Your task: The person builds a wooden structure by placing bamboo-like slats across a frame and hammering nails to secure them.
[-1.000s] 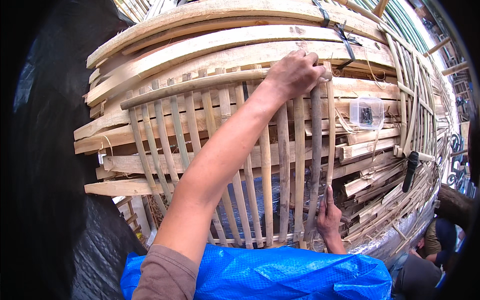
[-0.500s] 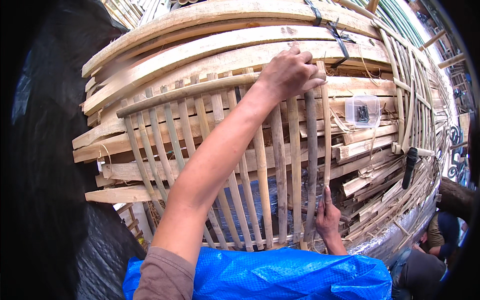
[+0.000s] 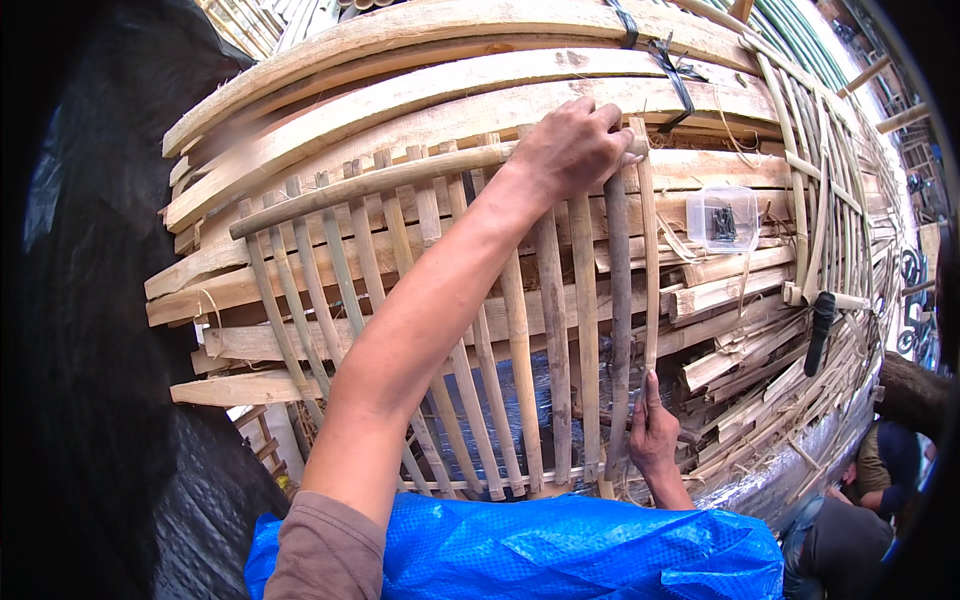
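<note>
A panel of upright bamboo slats lies in front of me, joined near its far edge by a bamboo crossbar. My left hand is closed over the right end of that crossbar, hiding part of it and the slat tops there. The outermost slat on the right crosses the crossbar's end, its tip just past my fingers. Low on the same slat, my right hand grips it, one finger stretched up along it. A second crossbar shows at the near edge, partly behind a blue sheet.
Stacked sawn planks lie under and beyond the panel. A clear plastic box of dark nails sits to the right, near a black-handled tool and split wood strips. Black sheeting hangs left; a person crouches at lower right.
The panel's far edge has shifted slightly left and away from me, with my left hand on it. My right hand has barely moved and keeps its grip on the slat.
</note>
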Motion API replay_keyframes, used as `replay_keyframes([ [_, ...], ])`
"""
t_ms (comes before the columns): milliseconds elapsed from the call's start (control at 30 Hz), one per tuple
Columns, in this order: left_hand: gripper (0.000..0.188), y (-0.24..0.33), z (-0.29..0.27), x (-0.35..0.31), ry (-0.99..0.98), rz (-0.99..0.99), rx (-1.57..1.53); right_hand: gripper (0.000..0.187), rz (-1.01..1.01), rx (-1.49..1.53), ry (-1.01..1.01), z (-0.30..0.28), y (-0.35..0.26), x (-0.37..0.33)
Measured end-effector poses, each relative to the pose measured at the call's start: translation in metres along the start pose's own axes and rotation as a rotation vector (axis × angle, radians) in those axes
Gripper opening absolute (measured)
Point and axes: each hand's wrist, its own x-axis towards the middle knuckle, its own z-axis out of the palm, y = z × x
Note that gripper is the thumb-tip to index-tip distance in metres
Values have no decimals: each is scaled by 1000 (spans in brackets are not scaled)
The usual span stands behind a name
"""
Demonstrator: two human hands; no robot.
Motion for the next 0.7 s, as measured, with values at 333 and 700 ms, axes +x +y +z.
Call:
replay_keyframes([
  [333,24,0,0,-2,76,21,10,60,-40,-12,-17,0,1,0],
  [700,24,3,6,7,12,-26,15,68,-26,9,15,1,2,0],
])
